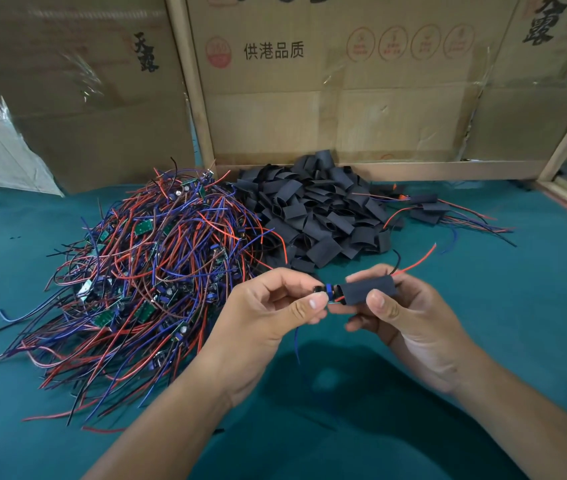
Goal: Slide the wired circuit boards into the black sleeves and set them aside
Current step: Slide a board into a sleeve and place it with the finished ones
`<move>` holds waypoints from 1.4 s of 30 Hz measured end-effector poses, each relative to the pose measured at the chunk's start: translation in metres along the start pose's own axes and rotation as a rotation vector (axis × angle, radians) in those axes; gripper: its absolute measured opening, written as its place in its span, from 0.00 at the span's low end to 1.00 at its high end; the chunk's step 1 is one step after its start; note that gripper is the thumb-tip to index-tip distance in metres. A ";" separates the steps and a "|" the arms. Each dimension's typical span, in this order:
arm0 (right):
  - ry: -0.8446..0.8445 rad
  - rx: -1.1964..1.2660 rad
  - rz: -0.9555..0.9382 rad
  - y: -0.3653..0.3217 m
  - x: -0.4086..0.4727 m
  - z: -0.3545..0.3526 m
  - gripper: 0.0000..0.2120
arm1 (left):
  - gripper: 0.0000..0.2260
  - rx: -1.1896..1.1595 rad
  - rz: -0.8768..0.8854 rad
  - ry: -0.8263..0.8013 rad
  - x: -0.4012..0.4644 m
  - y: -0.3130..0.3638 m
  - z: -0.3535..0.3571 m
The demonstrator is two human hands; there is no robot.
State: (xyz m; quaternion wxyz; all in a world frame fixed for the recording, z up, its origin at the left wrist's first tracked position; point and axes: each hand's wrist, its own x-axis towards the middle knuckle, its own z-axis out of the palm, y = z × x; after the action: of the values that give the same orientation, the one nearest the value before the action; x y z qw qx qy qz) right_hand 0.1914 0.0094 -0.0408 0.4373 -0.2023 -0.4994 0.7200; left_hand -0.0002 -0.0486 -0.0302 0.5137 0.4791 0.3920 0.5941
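My left hand (271,306) pinches the exposed end of a wired circuit board (327,292), where blue and black parts show. Most of that board sits inside a black sleeve (367,289), which my right hand (410,313) grips between thumb and fingers. Red and black wires (413,263) stick out of the sleeve's far end, and a blue wire hangs down below my left hand. A big tangle of wired boards (150,271) lies to the left. A heap of empty black sleeves (316,216) sits behind my hands.
Everything lies on a teal cloth surface (517,289). A few sleeved boards (427,209) with wires trailing lie at the back right. Cardboard boxes (344,98) and wooden frame pieces (413,169) wall off the back.
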 end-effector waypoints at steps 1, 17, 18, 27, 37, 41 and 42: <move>0.015 -0.011 -0.002 0.000 0.000 0.000 0.26 | 0.07 -0.001 0.001 -0.005 0.000 0.000 0.001; 0.010 -0.148 -0.044 0.010 0.001 0.003 0.23 | 0.07 0.101 0.018 0.045 -0.001 -0.004 0.005; 0.009 -0.166 -0.034 0.009 0.001 0.002 0.23 | 0.08 0.087 0.011 0.055 -0.001 -0.004 0.005; -0.015 -0.203 -0.020 0.008 0.000 -0.004 0.27 | 0.03 -0.075 -0.154 0.012 -0.002 -0.002 0.006; -0.059 -0.201 -0.004 0.007 -0.002 -0.001 0.27 | 0.05 -0.081 -0.169 0.023 -0.002 -0.007 0.010; -0.056 -0.208 -0.001 0.006 -0.001 -0.002 0.28 | 0.04 -0.117 -0.202 -0.008 -0.002 -0.006 0.010; -0.057 -0.212 -0.002 0.005 0.000 -0.002 0.28 | 0.05 -0.121 -0.209 -0.022 -0.002 -0.005 0.010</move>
State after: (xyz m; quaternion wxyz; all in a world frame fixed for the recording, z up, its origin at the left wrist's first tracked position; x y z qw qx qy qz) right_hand 0.1912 0.0098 -0.0465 0.4000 -0.2264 -0.5852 0.6681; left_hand 0.0103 -0.0503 -0.0334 0.6051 0.4104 0.3975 0.5544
